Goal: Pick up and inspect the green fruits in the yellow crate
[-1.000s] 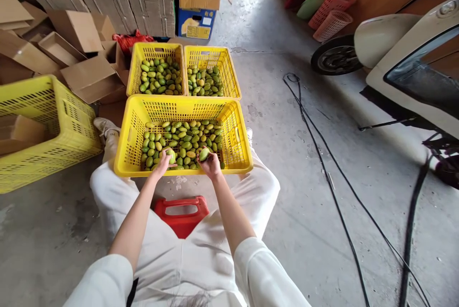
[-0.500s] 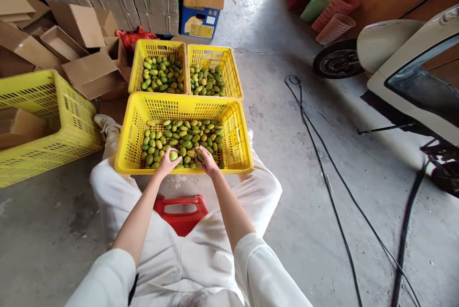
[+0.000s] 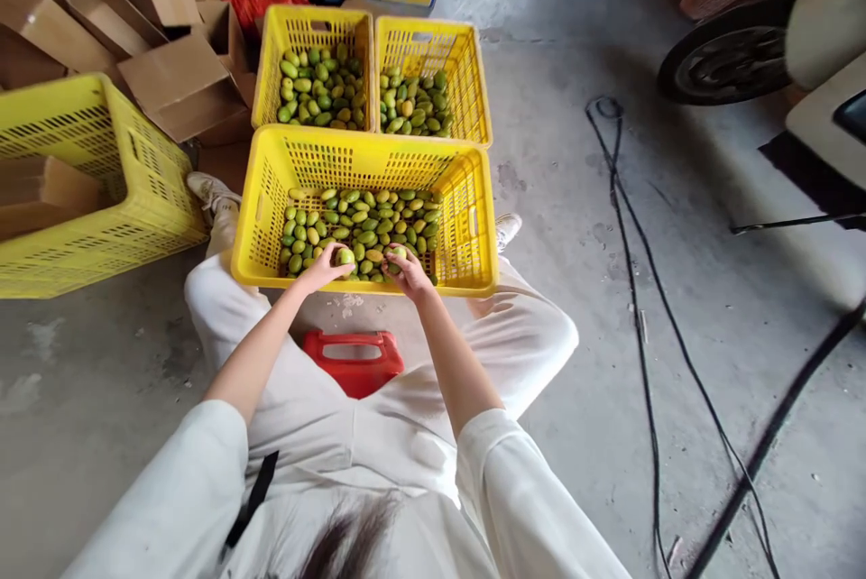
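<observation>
My left hand is closed around a green oval fruit, its thumb and fingers on either side. Just to the right, my right hand grips another green oval fruit; the fingers partly hide it. Both hands are over the near side of a yellow plastic crate between my legs. Inside it, a layer of green and yellowish oval fruits covers much of the bottom. Against its far side stand a left yellow crate and a right yellow crate, both with similar fruits.
A larger yellow crate holding cardboard stands on the left, near open cardboard boxes. A red plastic handle shows between my legs. Black cables cross the floor at right, near a scooter wheel.
My view has tilted down and shifted left, so crates and hands appear higher and further right. Each hand still holds a fruit, and the right hand's fruit shows more.
</observation>
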`<move>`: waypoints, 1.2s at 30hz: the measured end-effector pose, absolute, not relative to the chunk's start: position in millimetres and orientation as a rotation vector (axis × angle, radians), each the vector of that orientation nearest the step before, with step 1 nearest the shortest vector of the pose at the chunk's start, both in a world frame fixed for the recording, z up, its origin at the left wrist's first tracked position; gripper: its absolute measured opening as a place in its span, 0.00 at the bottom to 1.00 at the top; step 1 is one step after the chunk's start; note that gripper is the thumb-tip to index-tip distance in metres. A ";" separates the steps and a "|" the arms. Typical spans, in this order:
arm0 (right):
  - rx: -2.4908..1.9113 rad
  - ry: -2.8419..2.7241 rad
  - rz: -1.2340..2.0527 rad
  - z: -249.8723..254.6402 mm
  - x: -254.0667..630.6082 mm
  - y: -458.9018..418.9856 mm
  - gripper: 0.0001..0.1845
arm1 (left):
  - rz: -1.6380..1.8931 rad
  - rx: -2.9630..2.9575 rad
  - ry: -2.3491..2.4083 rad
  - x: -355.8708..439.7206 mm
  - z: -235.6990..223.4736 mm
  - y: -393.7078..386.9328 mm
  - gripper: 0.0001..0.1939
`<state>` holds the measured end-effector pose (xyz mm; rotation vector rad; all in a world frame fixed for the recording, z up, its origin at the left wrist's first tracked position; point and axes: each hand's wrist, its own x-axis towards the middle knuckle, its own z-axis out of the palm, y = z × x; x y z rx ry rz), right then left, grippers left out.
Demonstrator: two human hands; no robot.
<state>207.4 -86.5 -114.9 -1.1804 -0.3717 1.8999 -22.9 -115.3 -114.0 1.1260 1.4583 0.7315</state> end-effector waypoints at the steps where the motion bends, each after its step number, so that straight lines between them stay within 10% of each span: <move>1: -1.181 -0.379 1.890 -115.9 207.5 -86.8 0.26 | 0.693 1.059 1.426 -23.3 -112.4 -114.1 0.25; 11: -1.180 -0.215 1.871 -121.1 210.5 -80.6 0.12 | 0.697 1.161 1.454 -19.7 -113.6 -116.5 0.25; 36: -1.191 -0.360 1.847 -119.3 203.2 -83.5 0.21 | 0.607 1.474 1.708 0.8 -100.9 -122.8 0.23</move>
